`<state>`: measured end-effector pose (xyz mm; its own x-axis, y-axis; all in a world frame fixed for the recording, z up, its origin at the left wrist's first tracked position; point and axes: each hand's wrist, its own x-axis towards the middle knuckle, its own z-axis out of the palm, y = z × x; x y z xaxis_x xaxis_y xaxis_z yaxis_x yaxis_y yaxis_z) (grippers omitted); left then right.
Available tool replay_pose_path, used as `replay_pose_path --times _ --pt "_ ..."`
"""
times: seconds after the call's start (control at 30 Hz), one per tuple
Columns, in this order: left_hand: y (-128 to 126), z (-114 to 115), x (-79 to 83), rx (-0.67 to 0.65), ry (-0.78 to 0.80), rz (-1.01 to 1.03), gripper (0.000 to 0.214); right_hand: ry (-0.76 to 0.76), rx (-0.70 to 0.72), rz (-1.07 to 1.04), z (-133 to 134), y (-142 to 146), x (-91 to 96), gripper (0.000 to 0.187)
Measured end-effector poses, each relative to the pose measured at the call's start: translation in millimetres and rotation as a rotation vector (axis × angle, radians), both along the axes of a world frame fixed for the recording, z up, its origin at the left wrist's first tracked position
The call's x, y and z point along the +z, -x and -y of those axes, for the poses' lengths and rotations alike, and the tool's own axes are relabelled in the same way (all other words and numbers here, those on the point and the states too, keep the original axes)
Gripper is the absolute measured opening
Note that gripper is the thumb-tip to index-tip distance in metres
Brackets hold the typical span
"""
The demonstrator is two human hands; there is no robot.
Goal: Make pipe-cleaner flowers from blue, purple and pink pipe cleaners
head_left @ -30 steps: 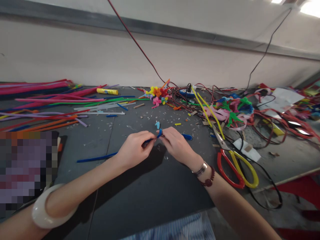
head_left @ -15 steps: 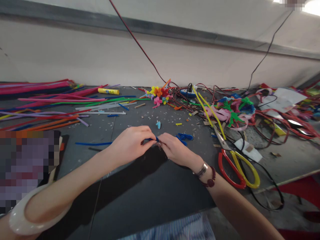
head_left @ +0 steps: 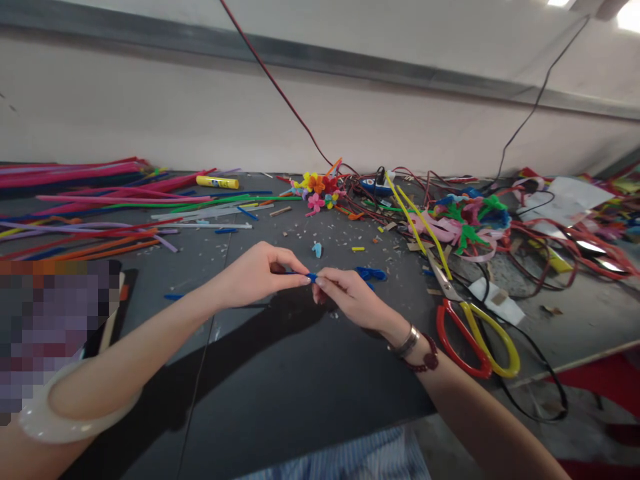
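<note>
while both hands pinch blue strip | scissors right | light-blue scrap ahead

Blue stem, clock centre: matt, fuzzy. Scissors, four o'clock: metal blades, glossy plastic-looking handles. Bangle, eight o'clock: smooth, glossy. Tabletop, six o'clock: matt.

One head-worn camera looks forward and down across the nearby table toward the wall.
</note>
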<state>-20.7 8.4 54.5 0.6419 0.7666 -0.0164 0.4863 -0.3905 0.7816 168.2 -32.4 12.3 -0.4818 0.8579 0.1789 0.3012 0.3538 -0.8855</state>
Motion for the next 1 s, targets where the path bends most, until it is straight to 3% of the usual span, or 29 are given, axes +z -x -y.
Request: replay_pose_path --times 0.13,0.3,0.4,0.5,0.6,0.7,0.83,1.0 --pt "0.9 -3.5 -1.0 0.004 0.183 0.020 0.020 0.054 0.014 -0.037 0.8 -1.2 5.0 0.026" --pt "-1.9 0.7 2.6 0.028 0.268 0.042 0.019 0.114 0.073 -0.078 3.0 -3.1 7.9 0.030" --pt "-4.0 3.8 4.6 0.119 0.274 0.050 0.021 -0.044 -0.071 -0.024 2.8 -2.0 4.1 0.024" --pt "-6.0 6.0 5.1 0.192 0.257 0.062 0.022 -0.341 -0.235 0.074 1.5 -1.4 -1.6 0.015" --pt "-8.5 8.7 4.7 0.222 0.267 0.061 0.022 -0.614 -0.239 0.125 -0.2 -3.5 -7.2 0.021" --pt "-10.0 10.9 4.2 0.231 0.312 0.073 0.023 -0.776 -0.208 0.200 -1.8 -7.5 -11.5 0.022" --pt "-7.1 9.2 3.9 0.157 0.511 0.181 0.020 -0.812 -0.218 0.227 -2.8 -9.8 -14.1 0.022" --pt "-0.3 2.8 2.7 0.103 0.776 0.268 0.011 -0.700 -0.275 0.086 -0.2 -4.8 -10.9 0.017"
